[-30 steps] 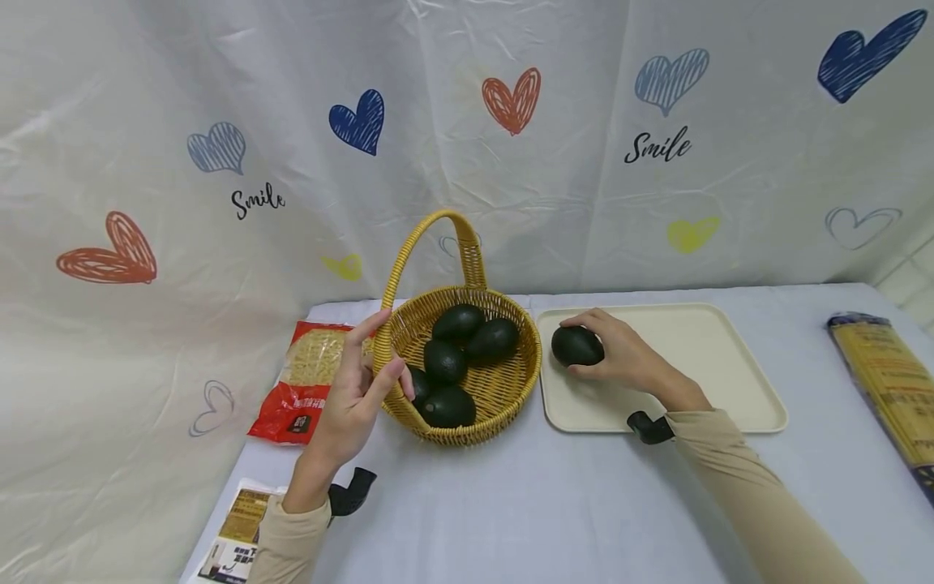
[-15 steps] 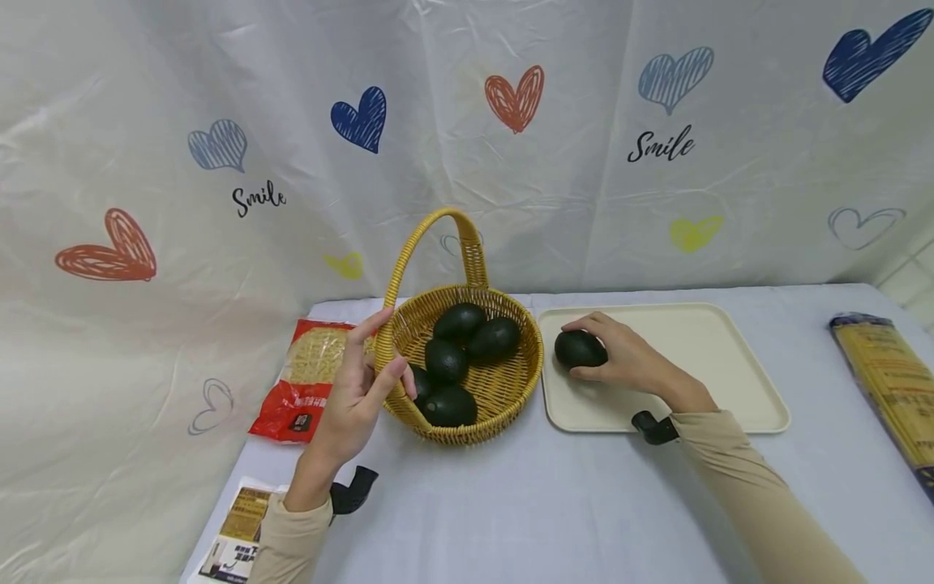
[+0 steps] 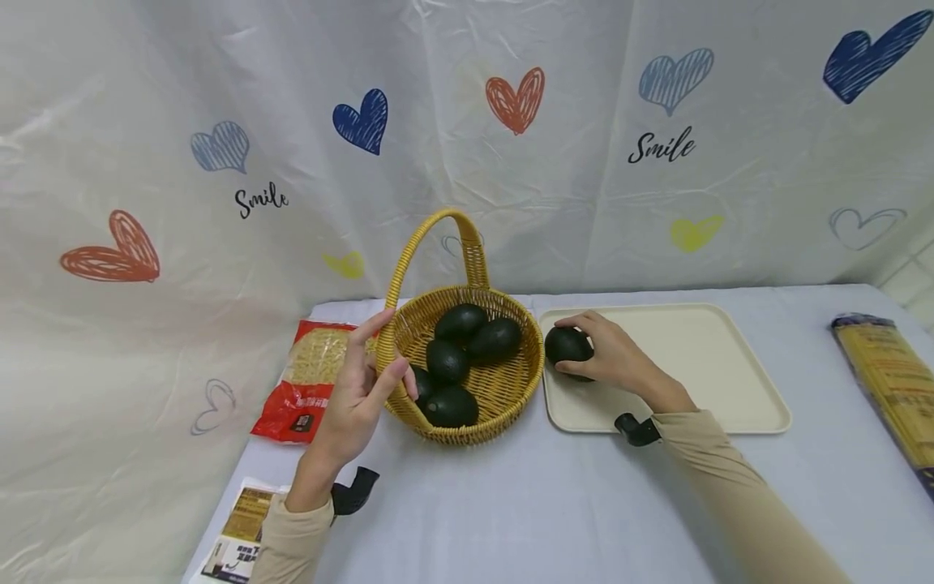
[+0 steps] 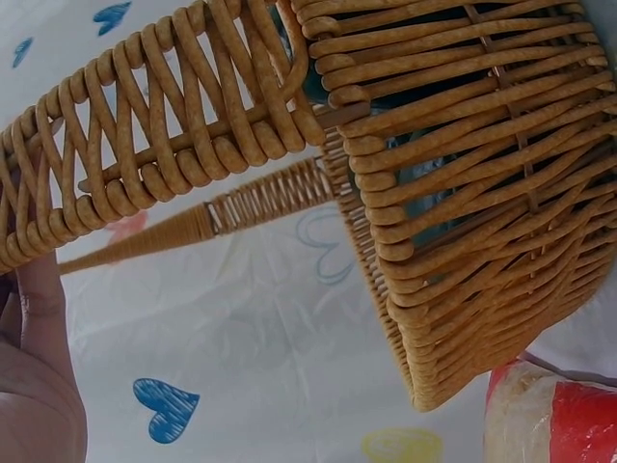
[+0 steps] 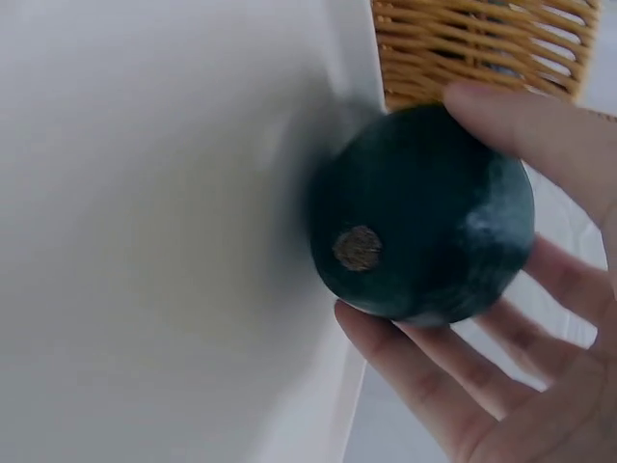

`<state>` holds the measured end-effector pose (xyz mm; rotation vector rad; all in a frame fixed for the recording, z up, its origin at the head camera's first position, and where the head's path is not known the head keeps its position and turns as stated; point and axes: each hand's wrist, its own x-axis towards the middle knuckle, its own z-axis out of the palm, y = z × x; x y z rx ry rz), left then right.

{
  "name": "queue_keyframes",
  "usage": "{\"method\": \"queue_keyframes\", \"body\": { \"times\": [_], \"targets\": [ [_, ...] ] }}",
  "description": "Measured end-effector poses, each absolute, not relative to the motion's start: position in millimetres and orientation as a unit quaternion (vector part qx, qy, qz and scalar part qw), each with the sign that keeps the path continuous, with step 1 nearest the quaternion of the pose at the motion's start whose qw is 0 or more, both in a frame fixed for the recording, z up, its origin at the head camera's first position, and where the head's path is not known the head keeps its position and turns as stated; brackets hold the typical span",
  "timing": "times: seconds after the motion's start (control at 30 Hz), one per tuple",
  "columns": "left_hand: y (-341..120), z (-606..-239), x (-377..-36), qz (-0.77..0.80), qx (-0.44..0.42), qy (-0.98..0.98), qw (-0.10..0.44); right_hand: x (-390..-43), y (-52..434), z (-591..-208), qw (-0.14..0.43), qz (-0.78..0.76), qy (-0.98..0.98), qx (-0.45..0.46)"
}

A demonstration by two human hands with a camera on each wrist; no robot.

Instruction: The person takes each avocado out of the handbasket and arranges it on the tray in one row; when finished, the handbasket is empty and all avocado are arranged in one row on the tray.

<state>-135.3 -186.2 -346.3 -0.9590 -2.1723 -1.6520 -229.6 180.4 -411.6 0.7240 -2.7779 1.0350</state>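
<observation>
My right hand (image 3: 578, 350) grips a dark green avocado (image 3: 560, 342) just above the left edge of the cream tray (image 3: 693, 357), close to the wicker basket (image 3: 503, 397). In the right wrist view the avocado (image 5: 424, 231) shows its stem scar, with fingers curled round it and its shadow on the tray (image 5: 145, 241). My left hand (image 3: 383, 361) holds the basket's near left rim, thumb inside and fingers outside. Several more avocados (image 3: 467, 324) lie in the basket. The left wrist view is filled by the basket's weave (image 4: 463, 193) and handle (image 4: 174, 145).
A red noodle packet (image 3: 306, 373) lies left of the basket, a printed packet (image 3: 237, 539) at the table's near left corner, and a long pasta packet (image 3: 886, 381) at the far right. A heart-print curtain (image 3: 511, 162) hangs right behind the table.
My right hand has carried the avocado a little left, toward the basket, and slightly up off the tray. The left hand and basket have stayed put.
</observation>
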Motion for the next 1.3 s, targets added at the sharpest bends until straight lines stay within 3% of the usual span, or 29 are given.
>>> {"method": "queue_keyframes", "body": {
  "times": [0.5, 0.83, 1.3],
  "targets": [
    [-186, -345, -135, -0.568, -0.330, -0.744, 0.122, -226, 176, -410, 0.044, 0.337, -0.918, 0.203],
    [-186, -346, -134, -0.575, -0.328, -0.740, 0.118, -216, 181, -385, 0.037, 0.329, -0.923, 0.195],
    [-185, -345, -133, -0.570, -0.321, -0.747, 0.121, -187, 124, -327, 0.119, 0.376, -0.849, 0.351]
  ]
}}
